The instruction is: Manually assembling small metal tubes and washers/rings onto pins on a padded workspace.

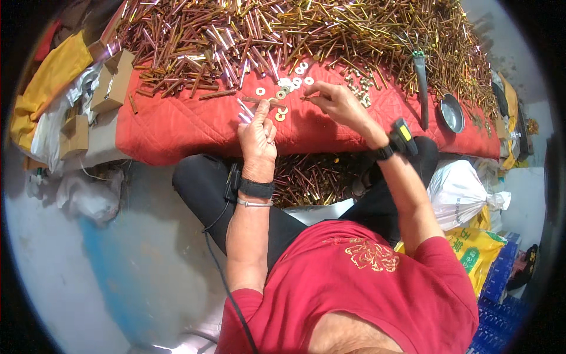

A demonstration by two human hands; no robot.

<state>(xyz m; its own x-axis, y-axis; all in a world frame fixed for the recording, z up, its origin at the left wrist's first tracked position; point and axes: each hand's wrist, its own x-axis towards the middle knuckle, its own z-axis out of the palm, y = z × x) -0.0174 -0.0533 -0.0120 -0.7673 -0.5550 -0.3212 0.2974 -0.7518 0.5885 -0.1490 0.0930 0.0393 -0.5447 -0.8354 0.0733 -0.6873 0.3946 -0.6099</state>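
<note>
My left hand (257, 138) is closed around a few slim metal bolts (244, 111) with shiny pale shafts showing beside the thumb. A copper-coloured bolt (276, 104) also lies crosswise at its fingertips. To the right, my right hand (341, 105) is pinched on something small and dark at the fingertips, too small to make out. Between and beyond the hands, several flat ring washers (260, 91) lie on a red quilted cloth (171, 127). Small pale metal nuts (361, 94) are scattered just beyond my right hand.
A large heap of coppery and golden bolts (236, 38) covers the far side. A dark-handled tool (420, 88) and a metal bowl (452, 113) sit at right. Cardboard boxes (112, 82) stand left. More bolts (306, 183) lie below the cloth's front edge. A white bag (460, 192) is at right.
</note>
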